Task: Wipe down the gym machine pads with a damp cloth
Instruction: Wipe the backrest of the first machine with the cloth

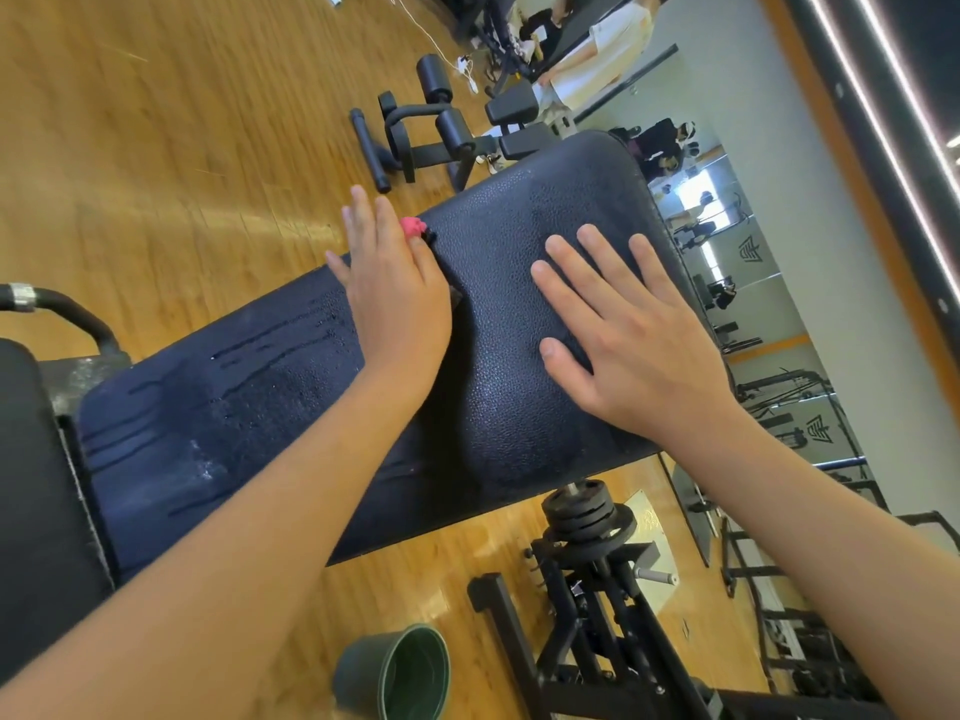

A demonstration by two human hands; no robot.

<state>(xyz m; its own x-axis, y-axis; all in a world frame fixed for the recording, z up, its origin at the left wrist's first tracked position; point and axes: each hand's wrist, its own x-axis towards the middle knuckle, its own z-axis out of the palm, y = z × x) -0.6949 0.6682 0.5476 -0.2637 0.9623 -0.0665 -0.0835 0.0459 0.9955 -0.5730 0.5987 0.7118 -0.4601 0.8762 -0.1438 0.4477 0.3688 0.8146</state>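
Observation:
A long dark blue leather-look pad [498, 407] of a gym bench fills the middle of the view, with wet streaks [270, 356] on its left part. My left hand [392, 288] lies at the pad's far edge with straight fingers reaching past it. A small pink bit of cloth [413, 227] shows beside its fingers, and the rest of the cloth is hidden under the hand. My right hand [623, 345] rests flat on the pad's right part with fingers spread and nothing in it.
A dark green bucket [400, 672] stands on the wooden floor below the pad. Black weight plates [587, 511] and the machine frame [597, 631] sit beside it. Another black pad [31, 485] is at the left. Further benches [452, 132] and people [597, 49] are behind.

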